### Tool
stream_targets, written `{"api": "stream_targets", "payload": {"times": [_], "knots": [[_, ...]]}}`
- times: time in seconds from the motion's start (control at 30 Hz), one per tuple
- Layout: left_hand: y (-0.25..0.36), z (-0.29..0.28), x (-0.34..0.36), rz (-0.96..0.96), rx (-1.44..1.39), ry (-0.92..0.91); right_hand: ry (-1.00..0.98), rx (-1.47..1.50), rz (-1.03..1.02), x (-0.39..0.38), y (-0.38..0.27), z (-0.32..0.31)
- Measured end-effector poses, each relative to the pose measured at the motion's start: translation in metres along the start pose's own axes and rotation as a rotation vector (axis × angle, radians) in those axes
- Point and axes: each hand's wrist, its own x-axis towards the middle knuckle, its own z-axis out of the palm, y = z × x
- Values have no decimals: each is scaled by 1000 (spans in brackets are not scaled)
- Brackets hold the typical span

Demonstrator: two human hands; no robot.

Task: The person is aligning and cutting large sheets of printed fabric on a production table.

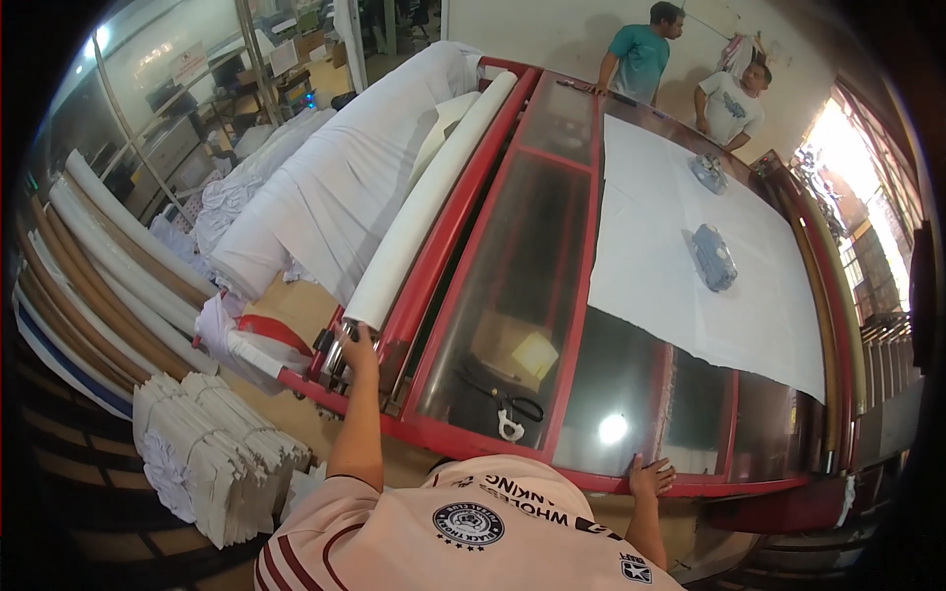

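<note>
My left hand (360,352) is closed around the metal end of a long white roll (434,202) on the left side of a red-framed machine table. My right hand (652,479) rests with fingers apart on the table's red front edge (591,480). Under the glass-like top, between red bars, I see dark panels. Near the front lie black-handled scissors (517,402) and a small white ring-shaped item (509,426). A white sheet (700,246) covers the table's right part, with two blue-grey wrapped bundles (713,258) on it.
White cloth (325,197) drapes over a large roll beyond the white one. Long tubes (118,266) lean at the left, above tied stacks of white sheets (212,443). Two people, one in a teal shirt (639,61) and one in a white shirt (727,106), stand at the far end.
</note>
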Motion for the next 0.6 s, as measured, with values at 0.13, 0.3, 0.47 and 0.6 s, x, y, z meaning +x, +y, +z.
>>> {"api": "stream_targets", "payload": {"times": [0.13,0.3,0.47,0.6], "knots": [[-13,16,55,-635,-732,-153,-22,-3,-1,-4,-4,-5],[-44,31,67,-813,-934,-127,-34,-36,6,-7,-7,-8],[-54,39,78,-862,-1061,-172,-14,-37,6,-4,-6,-4],[-60,60,98,-770,-1139,-285,-3,-45,4,-3,-5,-2]]}}
